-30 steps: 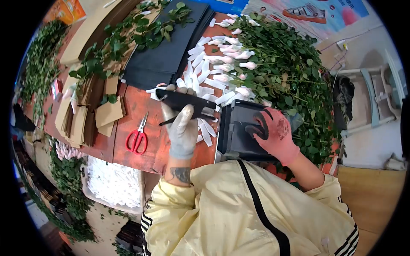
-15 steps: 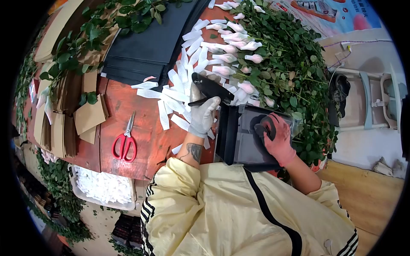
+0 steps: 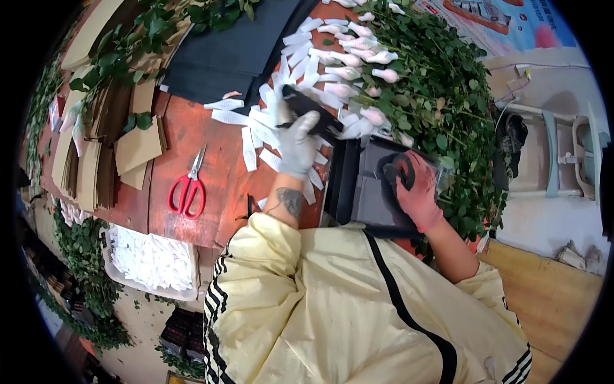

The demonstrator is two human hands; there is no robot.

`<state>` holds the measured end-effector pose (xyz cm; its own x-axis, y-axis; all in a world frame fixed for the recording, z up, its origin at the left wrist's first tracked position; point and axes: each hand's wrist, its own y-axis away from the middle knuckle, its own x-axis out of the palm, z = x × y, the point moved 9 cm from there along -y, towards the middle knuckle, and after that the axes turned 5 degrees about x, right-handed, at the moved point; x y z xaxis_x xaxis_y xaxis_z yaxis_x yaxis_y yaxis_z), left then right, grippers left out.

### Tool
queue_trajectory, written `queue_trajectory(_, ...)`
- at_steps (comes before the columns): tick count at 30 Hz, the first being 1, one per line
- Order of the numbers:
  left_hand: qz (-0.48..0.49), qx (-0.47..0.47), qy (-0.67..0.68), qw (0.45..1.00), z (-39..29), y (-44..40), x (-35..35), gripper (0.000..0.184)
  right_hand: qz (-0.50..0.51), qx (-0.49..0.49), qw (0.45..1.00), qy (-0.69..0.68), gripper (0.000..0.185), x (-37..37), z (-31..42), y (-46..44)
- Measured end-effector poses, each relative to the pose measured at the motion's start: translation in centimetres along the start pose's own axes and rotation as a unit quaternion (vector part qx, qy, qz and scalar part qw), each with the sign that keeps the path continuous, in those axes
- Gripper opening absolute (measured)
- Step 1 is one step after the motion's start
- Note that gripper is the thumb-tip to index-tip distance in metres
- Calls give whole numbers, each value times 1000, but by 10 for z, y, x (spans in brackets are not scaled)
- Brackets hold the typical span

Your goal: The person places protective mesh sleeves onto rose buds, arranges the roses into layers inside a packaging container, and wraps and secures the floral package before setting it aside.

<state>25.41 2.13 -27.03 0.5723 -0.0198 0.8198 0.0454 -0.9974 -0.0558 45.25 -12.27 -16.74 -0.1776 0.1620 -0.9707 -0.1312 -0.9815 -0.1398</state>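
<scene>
"What clothing shows?"

"A pale yellow jacket with a black band down the front, black-and-white stripes along the sleeves."

"Anything else?"

"A whitish left glove, a pink-and-black right glove, a tattoo on the left forearm."

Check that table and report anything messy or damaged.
White mesh sleeves look untidy, strewn at mixed angles over the red table. What seems a loose pink petal lies beside the black sheets, and leafy stems sprawl untidily across stacked materials. No damage stands out.
</scene>
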Motion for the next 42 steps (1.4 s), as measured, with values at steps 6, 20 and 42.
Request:
queue_trajectory(6,39,-10,25,999,-111,89,28,73,-10,-38,999,-29,52,-2,3,-8)
queue_trajectory(20,-35,-35,61,997,-82,139,30,75,15,3,998,-64,42,-4,8,-16)
queue_trajectory(42,-76,-30,144,986,-74,143,36,47,-49,-53,996,49,42,-7,20,-10)
